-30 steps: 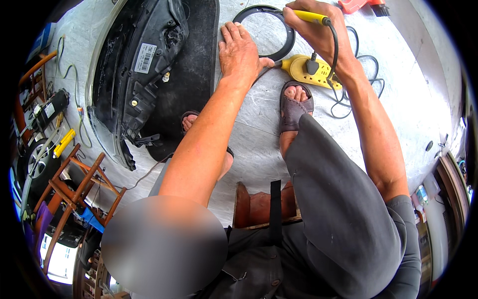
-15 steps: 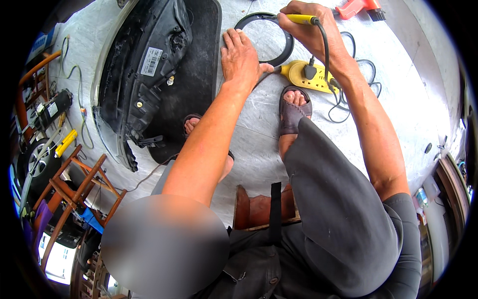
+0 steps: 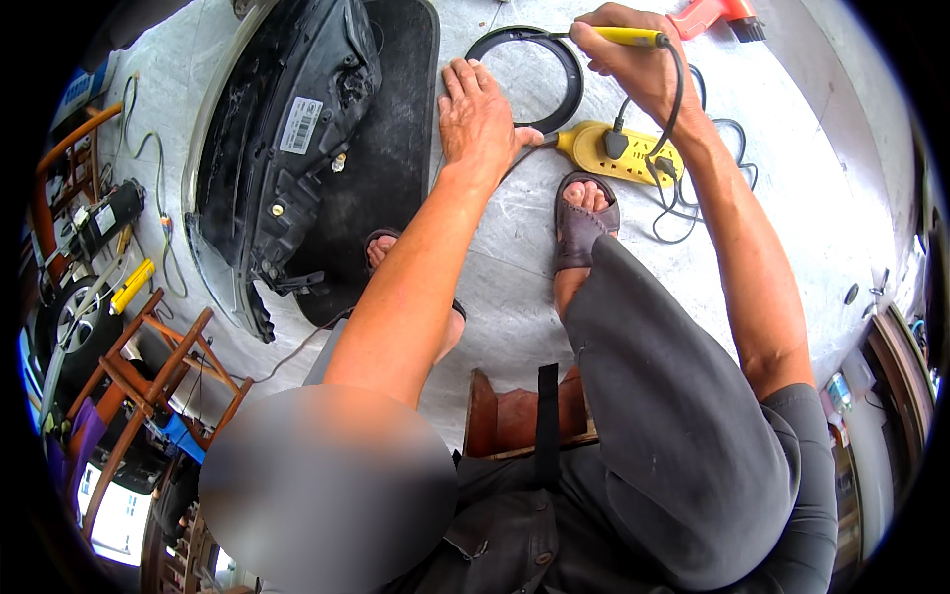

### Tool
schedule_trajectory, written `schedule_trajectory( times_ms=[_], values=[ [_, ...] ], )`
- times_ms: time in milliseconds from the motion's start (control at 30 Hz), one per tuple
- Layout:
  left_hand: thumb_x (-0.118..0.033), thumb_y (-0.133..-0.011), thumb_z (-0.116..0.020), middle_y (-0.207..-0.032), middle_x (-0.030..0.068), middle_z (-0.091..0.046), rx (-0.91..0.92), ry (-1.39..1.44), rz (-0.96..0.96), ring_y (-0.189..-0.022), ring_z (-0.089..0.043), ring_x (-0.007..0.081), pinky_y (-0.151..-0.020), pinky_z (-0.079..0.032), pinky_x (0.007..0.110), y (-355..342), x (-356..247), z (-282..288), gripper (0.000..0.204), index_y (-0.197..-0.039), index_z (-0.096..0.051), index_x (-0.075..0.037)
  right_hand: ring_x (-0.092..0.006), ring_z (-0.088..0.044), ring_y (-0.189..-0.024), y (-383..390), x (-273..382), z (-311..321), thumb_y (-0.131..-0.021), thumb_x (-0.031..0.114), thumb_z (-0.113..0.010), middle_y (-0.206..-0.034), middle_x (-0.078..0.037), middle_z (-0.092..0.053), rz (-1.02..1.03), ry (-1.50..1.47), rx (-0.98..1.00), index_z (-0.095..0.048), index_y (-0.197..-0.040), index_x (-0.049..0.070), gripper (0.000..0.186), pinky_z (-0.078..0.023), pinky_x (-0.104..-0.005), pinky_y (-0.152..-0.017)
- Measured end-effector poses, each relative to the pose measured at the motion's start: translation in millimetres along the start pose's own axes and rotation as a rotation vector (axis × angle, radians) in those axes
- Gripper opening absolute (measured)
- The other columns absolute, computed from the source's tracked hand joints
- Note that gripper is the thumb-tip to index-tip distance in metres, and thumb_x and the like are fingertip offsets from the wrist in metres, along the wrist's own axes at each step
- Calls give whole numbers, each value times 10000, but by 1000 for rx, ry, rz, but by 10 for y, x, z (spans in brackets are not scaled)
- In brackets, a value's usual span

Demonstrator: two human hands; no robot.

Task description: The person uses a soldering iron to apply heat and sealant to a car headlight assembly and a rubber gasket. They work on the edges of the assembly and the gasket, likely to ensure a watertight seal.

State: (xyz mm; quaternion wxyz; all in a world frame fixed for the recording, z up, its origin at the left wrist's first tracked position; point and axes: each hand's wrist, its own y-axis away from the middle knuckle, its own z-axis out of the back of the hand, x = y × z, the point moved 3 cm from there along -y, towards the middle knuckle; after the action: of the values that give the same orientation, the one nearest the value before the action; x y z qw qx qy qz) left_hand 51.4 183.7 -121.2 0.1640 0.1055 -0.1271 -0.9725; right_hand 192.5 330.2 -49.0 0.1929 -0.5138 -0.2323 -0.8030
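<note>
A black ring (image 3: pixel 571 89) lies flat on the grey floor. My left hand (image 3: pixel 477 119) rests on its left side, fingers stretched out and thumb pointing right. In my right hand (image 3: pixel 648 74) is a soldering iron (image 3: pixel 630 37) with a yellow handle, gripped like a pen. Its thin metal tip points left and lies over the ring's upper edge; whether it touches cannot be made out. From the handle's end a black cord loops down to a yellow power strip (image 3: pixel 597 148), which holds two black plugs.
A large black headlight housing (image 3: pixel 297 178) lies on a dark mat (image 3: pixel 411 129) at left. A red-orange tool (image 3: pixel 705 14) is at the top right. Cords coil beside the power strip. My sandalled foot (image 3: pixel 586 223) stands below it. Wooden chairs (image 3: pixel 148 376) stand far left.
My right hand has shifted slightly right with the soldering iron, and its metal tip now shows. The cord has swung right. My left hand and the ring stay nearly still.
</note>
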Motion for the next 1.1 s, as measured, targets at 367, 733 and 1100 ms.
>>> schedule_trajectory(
  times_ms=[367, 733, 1100],
  values=[
    [-601, -632, -876, -1547, 324, -349, 2, 2, -10, -1482, -317, 426, -1177, -359, 454, 3, -5, 13, 1260, -1474, -330, 161, -155, -738, -749, 247, -573, 31, -958, 290, -710, -838, -98, -742, -93, -241, -115, -730, -1034, -41, 340, -601, -264, -727],
    [-626, -638, -859, -1527, 332, -364, 0, -42, -23, -1465, -344, 427, -1160, -385, 442, 3, 3, 11, 1261, -1462, -335, 172, -112, -709, -760, 460, -224, -108, -955, 202, -710, -883, -94, -756, 114, 56, -187, -747, -1085, 16, 229, -556, -251, -690],
    [-611, -655, -862, -1537, 333, -352, 8, -7, -20, -1475, -325, 434, -1175, -364, 452, -9, -12, -8, 1246, -1468, -331, 170, -152, -713, -759, 420, -245, -157, -943, 206, -718, -877, -108, -748, 210, 194, -143, -741, -1065, 5, 236, -565, -268, -703]
  ],
)
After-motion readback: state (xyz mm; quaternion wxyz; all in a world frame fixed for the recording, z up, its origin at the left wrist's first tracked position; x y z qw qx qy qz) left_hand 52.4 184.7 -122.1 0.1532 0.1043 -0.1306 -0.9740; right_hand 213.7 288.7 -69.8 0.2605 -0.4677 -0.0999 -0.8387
